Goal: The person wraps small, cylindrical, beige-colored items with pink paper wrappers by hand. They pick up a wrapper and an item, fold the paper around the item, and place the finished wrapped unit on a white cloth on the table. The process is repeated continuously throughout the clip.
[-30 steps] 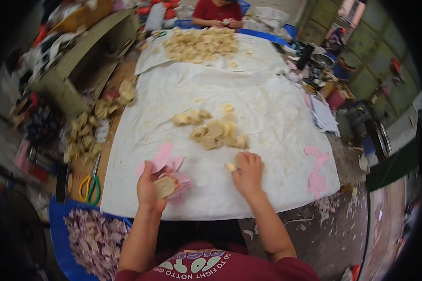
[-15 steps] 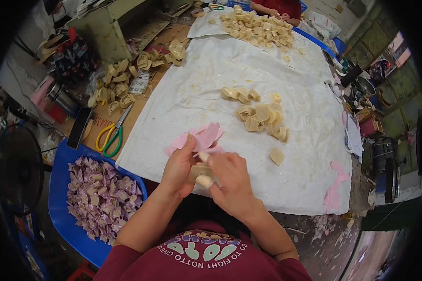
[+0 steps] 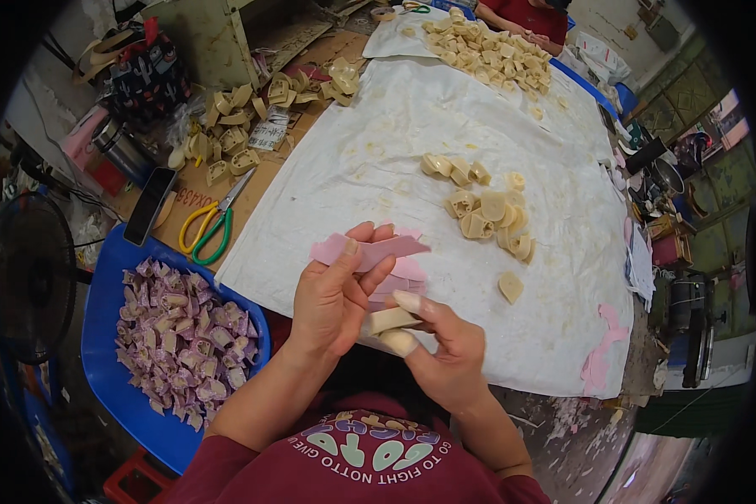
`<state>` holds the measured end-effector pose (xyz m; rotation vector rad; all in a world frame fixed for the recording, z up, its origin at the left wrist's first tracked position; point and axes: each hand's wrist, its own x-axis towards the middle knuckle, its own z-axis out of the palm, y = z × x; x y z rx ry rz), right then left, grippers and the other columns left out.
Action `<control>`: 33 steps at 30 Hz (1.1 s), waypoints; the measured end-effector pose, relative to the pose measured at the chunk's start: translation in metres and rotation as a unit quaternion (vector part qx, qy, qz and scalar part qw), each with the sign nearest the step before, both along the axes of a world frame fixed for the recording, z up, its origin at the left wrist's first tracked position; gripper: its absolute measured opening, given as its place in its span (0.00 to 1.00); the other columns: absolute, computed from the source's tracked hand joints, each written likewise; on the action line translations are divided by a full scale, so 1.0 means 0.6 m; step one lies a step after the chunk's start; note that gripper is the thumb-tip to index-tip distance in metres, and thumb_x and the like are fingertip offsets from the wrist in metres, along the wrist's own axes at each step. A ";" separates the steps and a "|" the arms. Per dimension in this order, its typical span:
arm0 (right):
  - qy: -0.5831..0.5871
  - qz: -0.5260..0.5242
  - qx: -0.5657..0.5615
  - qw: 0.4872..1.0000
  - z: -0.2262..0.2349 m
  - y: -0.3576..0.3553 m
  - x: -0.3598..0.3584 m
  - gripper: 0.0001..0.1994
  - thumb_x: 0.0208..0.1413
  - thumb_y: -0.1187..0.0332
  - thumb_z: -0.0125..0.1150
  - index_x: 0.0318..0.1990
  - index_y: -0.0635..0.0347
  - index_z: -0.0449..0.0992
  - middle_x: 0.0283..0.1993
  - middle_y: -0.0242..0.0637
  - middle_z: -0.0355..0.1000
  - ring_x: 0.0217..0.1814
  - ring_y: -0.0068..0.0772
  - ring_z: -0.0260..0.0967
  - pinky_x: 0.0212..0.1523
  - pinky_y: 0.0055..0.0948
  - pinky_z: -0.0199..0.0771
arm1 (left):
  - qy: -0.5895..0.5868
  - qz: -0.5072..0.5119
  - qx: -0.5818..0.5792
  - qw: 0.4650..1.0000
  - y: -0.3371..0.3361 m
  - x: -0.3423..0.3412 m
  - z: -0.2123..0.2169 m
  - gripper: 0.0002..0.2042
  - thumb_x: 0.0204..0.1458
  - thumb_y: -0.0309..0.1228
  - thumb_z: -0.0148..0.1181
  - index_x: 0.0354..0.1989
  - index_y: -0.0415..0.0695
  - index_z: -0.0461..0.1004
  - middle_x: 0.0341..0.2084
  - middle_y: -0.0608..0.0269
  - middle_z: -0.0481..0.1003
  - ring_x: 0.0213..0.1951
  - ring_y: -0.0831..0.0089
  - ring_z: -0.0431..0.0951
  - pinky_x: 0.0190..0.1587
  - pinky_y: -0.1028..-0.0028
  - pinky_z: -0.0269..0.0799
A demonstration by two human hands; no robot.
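My left hand [image 3: 332, 298] pinches a thin pink strip [image 3: 378, 251] between thumb and fingers, above the front of the white-covered table. Behind it, more pink strips [image 3: 405, 275] lie on the cloth. Lower and to the right, my right hand [image 3: 447, 351] grips a small cream moulded piece [image 3: 392, 320] between thumb and forefinger. Pale covers sit on both of those fingertips. Strip and moulded piece are apart. Farther up the cloth is a loose cluster of similar cream pieces [image 3: 491, 210], and a single piece [image 3: 510, 287] lies nearer to me.
At my left stands a blue tub [image 3: 101, 353] full of purple-wrapped pieces [image 3: 185, 336]. Scissors [image 3: 214, 227] and a phone [image 3: 149, 206] lie by the table's left edge. A big cream heap [image 3: 491, 55] is at the far end, where another person [image 3: 529, 21] sits.
My hands have drawn apart. The pink strip now stretches flat across my left fingers, while the right hand has moved down and right with the cream piece. The whole view has shifted slightly.
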<state>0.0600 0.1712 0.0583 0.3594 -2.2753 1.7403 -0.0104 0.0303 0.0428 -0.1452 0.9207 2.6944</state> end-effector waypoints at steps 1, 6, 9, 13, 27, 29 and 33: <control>0.018 -0.013 0.025 0.999 0.004 0.009 0.001 0.18 0.45 0.81 0.64 0.46 0.66 0.70 0.48 0.50 0.75 0.48 0.44 0.77 0.43 0.35 0.77 | 0.008 -0.008 -0.007 1.000 -0.001 0.001 0.004 0.19 0.62 0.34 0.50 0.57 0.35 0.65 0.54 0.48 0.69 0.55 0.61 0.73 0.57 0.65 0.73; 0.221 -0.047 0.067 0.972 0.011 0.017 -0.033 0.16 0.42 0.84 0.63 0.42 0.66 0.70 0.47 0.51 0.74 0.46 0.50 0.76 0.43 0.36 0.77 | 0.064 -0.071 -0.012 0.995 0.006 0.025 0.024 0.19 0.62 0.36 0.50 0.58 0.39 0.66 0.52 0.48 0.72 0.54 0.58 0.74 0.57 0.61 0.71; 0.222 -0.054 0.127 0.965 0.021 0.027 -0.034 0.18 0.39 0.84 0.64 0.41 0.65 0.70 0.45 0.49 0.74 0.43 0.49 0.75 0.42 0.36 0.77 | 0.108 -0.075 -0.040 0.990 0.007 0.032 0.026 0.19 0.63 0.37 0.50 0.58 0.39 0.67 0.52 0.48 0.73 0.54 0.58 0.74 0.57 0.61 0.70; 0.228 -0.055 0.148 0.961 0.028 0.030 -0.034 0.20 0.37 0.84 0.64 0.42 0.64 0.70 0.44 0.47 0.75 0.42 0.48 0.74 0.41 0.36 0.76 | 0.120 -0.082 -0.056 0.988 0.007 0.035 0.032 0.19 0.63 0.37 0.49 0.58 0.39 0.68 0.52 0.47 0.73 0.55 0.61 0.74 0.57 0.63 0.69; 0.220 -0.053 0.112 0.968 0.036 0.033 -0.032 0.18 0.39 0.82 0.66 0.42 0.64 0.73 0.42 0.46 0.76 0.44 0.46 0.75 0.43 0.35 0.77 | 0.107 -0.082 -0.047 0.990 0.011 0.037 0.040 0.20 0.63 0.37 0.48 0.59 0.37 0.66 0.53 0.46 0.72 0.55 0.61 0.73 0.58 0.64 0.68; 0.226 -0.048 0.117 0.966 0.038 0.031 -0.033 0.18 0.40 0.82 0.66 0.42 0.64 0.73 0.43 0.46 0.76 0.44 0.46 0.75 0.44 0.35 0.77 | 0.112 -0.078 -0.067 0.988 0.008 0.036 0.038 0.20 0.63 0.37 0.48 0.59 0.37 0.66 0.53 0.45 0.72 0.55 0.61 0.73 0.58 0.64 0.68; 0.230 -0.053 0.118 0.965 0.038 0.032 -0.032 0.18 0.40 0.82 0.65 0.43 0.64 0.73 0.43 0.46 0.76 0.45 0.46 0.75 0.44 0.35 0.77 | 0.128 -0.079 -0.062 0.987 0.010 0.042 0.043 0.20 0.64 0.37 0.48 0.59 0.38 0.66 0.53 0.44 0.72 0.55 0.60 0.73 0.58 0.64 0.68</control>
